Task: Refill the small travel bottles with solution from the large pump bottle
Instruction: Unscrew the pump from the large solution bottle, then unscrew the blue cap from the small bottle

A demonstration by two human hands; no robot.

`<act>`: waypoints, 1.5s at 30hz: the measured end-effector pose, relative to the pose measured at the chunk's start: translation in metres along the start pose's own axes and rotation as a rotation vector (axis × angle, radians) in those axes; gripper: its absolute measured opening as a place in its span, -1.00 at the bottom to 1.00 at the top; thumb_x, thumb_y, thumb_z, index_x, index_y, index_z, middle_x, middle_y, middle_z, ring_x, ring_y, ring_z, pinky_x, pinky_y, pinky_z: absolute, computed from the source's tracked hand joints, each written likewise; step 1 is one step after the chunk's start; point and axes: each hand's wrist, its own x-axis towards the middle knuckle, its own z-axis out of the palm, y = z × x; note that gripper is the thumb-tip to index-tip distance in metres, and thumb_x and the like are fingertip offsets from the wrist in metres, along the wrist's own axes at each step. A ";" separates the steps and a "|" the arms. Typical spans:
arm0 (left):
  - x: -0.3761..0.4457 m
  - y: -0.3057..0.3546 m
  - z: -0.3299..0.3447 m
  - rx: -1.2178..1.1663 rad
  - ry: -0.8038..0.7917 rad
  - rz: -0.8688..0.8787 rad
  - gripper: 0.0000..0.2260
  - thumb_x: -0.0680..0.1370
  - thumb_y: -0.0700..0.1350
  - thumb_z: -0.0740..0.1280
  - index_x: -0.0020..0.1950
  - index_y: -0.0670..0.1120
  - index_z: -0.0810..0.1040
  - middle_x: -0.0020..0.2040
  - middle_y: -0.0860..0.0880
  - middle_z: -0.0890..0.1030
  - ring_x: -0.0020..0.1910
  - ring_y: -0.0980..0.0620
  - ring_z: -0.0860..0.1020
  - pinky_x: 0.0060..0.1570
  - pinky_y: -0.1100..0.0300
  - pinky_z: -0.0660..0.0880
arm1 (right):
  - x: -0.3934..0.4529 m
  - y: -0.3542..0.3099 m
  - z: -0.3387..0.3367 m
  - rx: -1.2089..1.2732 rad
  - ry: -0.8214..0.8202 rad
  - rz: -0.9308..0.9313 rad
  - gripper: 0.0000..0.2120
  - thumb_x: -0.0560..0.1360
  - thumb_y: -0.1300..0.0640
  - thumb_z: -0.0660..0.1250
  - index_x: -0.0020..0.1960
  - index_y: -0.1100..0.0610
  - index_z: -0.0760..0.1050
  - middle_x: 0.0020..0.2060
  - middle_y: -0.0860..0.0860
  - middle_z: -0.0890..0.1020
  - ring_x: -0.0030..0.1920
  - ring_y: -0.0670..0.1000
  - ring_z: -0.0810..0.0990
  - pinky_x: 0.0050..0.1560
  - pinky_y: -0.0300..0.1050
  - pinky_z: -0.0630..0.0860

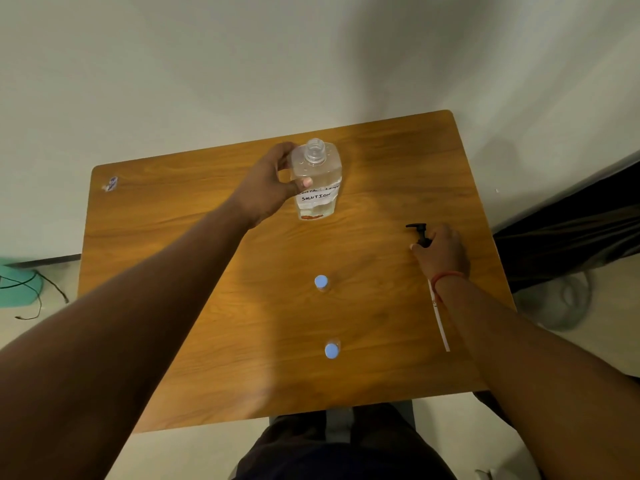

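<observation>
Left hand (266, 188) curled round clear, labelled large plastic bottle (317, 181), steadying its open neck; right hand (441, 251) closed on black pump head (419, 233), parked aside; two blue-capped small bottles (321, 283) nearer, untouched, well apart from either hand's fingers.

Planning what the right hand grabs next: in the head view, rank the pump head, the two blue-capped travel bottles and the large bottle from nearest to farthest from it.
1. Pump head, under the right hand, table's right side.
2. Farther travel bottle, table centre.
3. Nearer travel bottle, toward the person.
4. Large bottle, far side, gripped by the left hand.
</observation>
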 end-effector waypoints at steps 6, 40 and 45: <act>-0.003 -0.007 0.000 0.000 -0.010 -0.039 -0.43 0.53 -0.20 0.49 0.49 -0.10 0.37 0.35 -0.01 0.55 0.37 0.12 0.45 0.32 0.14 0.43 | 0.001 0.001 -0.002 0.035 -0.007 -0.020 -0.61 0.45 -0.05 0.46 0.19 0.06 0.46 0.18 0.10 0.50 0.19 0.20 0.50 0.17 0.23 0.52; -0.017 -0.030 -0.004 -0.050 -0.089 -0.121 -0.16 0.57 -0.21 0.44 0.67 -0.09 -0.05 0.65 0.00 0.20 0.61 0.06 0.16 0.11 0.60 0.33 | -0.007 0.011 -0.010 0.138 -0.015 -0.078 -0.50 0.38 -0.10 0.53 0.18 0.11 0.45 0.18 0.07 0.50 0.16 0.15 0.49 0.10 0.09 0.53; -0.036 -0.040 -0.005 -0.167 0.008 -0.168 -0.15 0.58 -0.15 0.44 0.67 -0.03 -0.08 0.65 0.04 0.16 0.61 0.09 0.15 0.24 0.35 0.39 | -0.021 -0.005 -0.009 0.205 0.118 -0.245 -0.66 0.47 -0.09 0.43 0.12 0.06 0.47 0.09 0.01 0.48 0.07 0.07 0.51 -0.02 -0.02 0.53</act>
